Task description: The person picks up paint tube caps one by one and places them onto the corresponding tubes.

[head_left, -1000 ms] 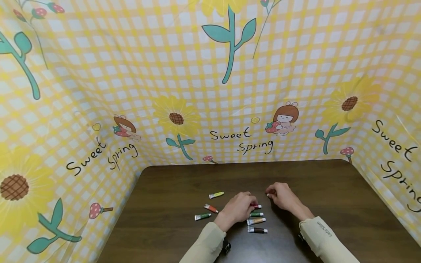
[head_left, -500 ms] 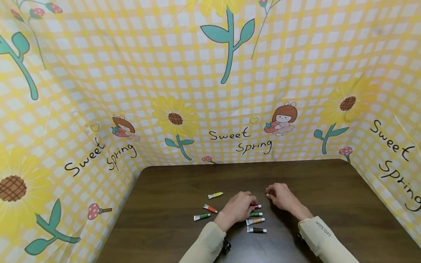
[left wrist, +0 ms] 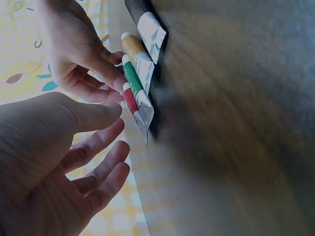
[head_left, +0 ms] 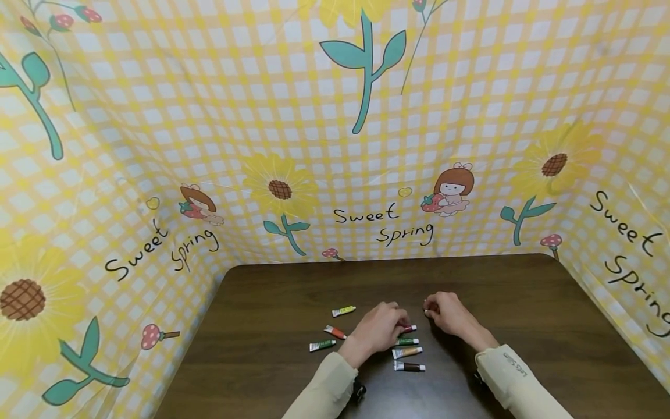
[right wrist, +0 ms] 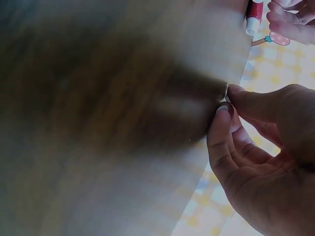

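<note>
Four-sided order aside, a dark red paint tube (head_left: 409, 329) lies at the far end of a column of small tubes. Beneath it come a green tube (head_left: 406, 342), an ochre tube (head_left: 407, 352) and a dark brown tube (head_left: 410, 367). My left hand (head_left: 378, 329) hovers by the red tube and partly covers it from above. In the left wrist view its fingers are loosely bent and apart, with nothing between them. My right hand (head_left: 449, 313), further right, pinches a small white thing (right wrist: 226, 92) between thumb and forefinger; most of it is hidden.
Left of the left hand lie a yellow tube (head_left: 344, 311), an orange-red tube (head_left: 335, 332) and another green tube (head_left: 322, 345). The dark wooden table (head_left: 272, 291) ends at a checked yellow cloth (head_left: 361, 174) that hangs around it.
My left hand has shifted very slightly up and away from the red tube. The right hand and the tubes stay where they were.
</note>
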`<action>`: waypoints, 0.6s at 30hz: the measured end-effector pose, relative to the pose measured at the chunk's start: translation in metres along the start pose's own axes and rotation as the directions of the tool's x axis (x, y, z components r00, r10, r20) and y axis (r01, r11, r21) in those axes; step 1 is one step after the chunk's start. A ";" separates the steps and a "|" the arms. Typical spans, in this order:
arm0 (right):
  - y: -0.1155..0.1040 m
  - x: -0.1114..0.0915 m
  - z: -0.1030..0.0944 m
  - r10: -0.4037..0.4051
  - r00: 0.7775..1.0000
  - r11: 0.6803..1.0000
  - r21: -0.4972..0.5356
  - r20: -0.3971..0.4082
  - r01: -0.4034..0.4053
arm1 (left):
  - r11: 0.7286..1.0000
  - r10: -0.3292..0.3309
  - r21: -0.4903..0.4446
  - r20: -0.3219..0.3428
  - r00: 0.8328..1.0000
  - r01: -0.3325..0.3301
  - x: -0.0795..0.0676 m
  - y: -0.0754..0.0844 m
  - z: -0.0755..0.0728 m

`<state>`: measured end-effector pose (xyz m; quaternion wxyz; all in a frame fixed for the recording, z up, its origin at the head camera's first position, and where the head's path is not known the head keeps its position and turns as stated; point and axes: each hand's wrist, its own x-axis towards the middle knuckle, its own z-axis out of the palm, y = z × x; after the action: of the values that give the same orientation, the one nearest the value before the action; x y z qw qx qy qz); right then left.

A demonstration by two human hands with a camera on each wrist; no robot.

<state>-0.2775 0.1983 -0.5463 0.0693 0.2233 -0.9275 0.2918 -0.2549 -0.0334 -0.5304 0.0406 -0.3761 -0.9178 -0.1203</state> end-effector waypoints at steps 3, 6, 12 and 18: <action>-0.001 -0.001 -0.001 -0.004 1.000 1.000 0.001 0.003 0.004 | 1.000 0.002 -0.008 0.001 1.000 -0.002 -0.003 0.000 -0.004; -0.002 -0.002 -0.002 -0.003 1.000 1.000 0.004 0.004 0.003 | 1.000 0.003 -0.009 -0.001 1.000 -0.003 -0.006 -0.001 -0.006; -0.006 -0.006 -0.006 -0.006 1.000 1.000 0.007 0.005 0.006 | 1.000 -0.005 0.005 -0.012 1.000 0.005 -0.011 -0.002 -0.010; -0.013 -0.010 -0.008 0.015 1.000 1.000 0.022 0.009 -0.015 | 0.999 -0.026 0.031 -0.021 0.999 0.027 -0.019 -0.003 -0.016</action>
<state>-0.2624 0.1977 -0.5357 0.0608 0.2183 -0.9261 0.3015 -0.2433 -0.0523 -0.5191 0.0544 -0.3619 -0.9240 -0.1105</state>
